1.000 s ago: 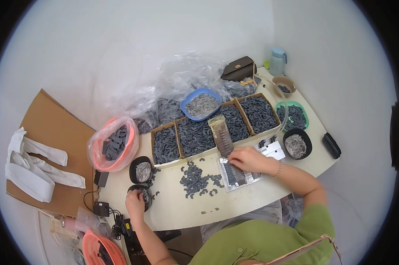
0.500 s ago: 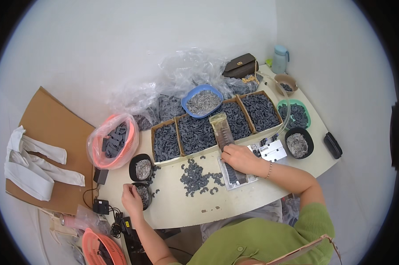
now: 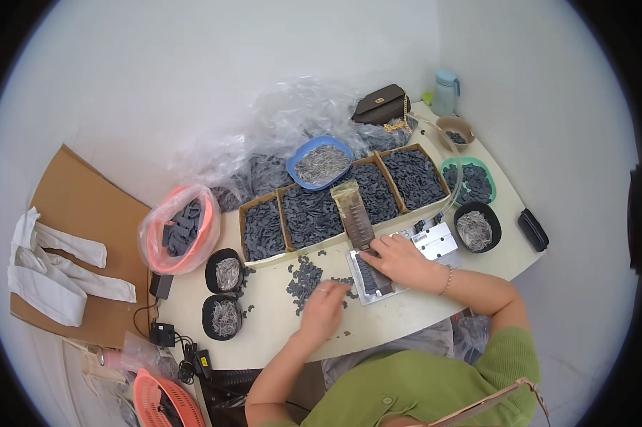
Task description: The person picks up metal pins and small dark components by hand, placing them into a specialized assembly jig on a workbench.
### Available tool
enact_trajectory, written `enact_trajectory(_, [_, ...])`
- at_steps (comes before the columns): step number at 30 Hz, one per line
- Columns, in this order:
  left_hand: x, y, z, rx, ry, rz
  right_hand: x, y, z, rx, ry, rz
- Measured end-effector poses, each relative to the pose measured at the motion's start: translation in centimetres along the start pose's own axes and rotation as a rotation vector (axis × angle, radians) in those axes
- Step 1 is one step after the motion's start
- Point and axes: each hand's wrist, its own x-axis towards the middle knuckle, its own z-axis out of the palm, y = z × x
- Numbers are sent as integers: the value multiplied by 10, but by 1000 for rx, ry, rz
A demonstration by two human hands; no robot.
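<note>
My left hand [image 3: 323, 311] is over the near right edge of a loose pile of small dark grey clip-like parts [image 3: 304, 282]. Its fingers are pinched together beside a silver metal fixture [image 3: 365, 297]; whatever is between them is too small to make out. My right hand [image 3: 408, 263] lies across a long brown see-through strip [image 3: 357, 219], with thumb and fingers on it. That strip slants from the cardboard box down over the fixture, where a row of dark parts shows along its left side.
Behind stands a divided cardboard box [image 3: 284, 254] of dark parts, with a blue bowl [image 3: 291, 168] of metal pins on it. Black bowls of pins [image 3: 205, 319] sit left and right [image 3: 496, 238]. A green bowl [image 3: 493, 186] and a bag-lined pink basket [image 3: 214, 231] flank the table.
My left hand has left the nearer black pin bowl and moved right to the pile beside the fixture. My right hand stays on the strip, its fingers slightly shifted.
</note>
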Motion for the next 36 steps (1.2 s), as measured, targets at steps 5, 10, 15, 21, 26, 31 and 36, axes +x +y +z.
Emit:
enact_trajectory(5, [19,15,38,159,-59,208,-28,36,-32,-35,148,280])
enact_trajectory(10, [24,20,51,252,-130,318,-91,69,-86,-191,-57,788])
enact_trajectory(15, [20,17,51,200,-128,310,-112,75,-86,-79,-95,805])
enact_trajectory(21, [8,11,40,153,-185,220,-119,79,-85,-143,55,815])
enact_trajectory(26, [-2,5,47,263,-253,84,-80,48,-68,186,282,576])
enact_trajectory(31, [8,2,43,349,-285,7,-37,-4,-11,391,150,152])
enact_trajectory(36, [15,-32,-9,440,-184,-159,-34,-5,3,317,29,11])
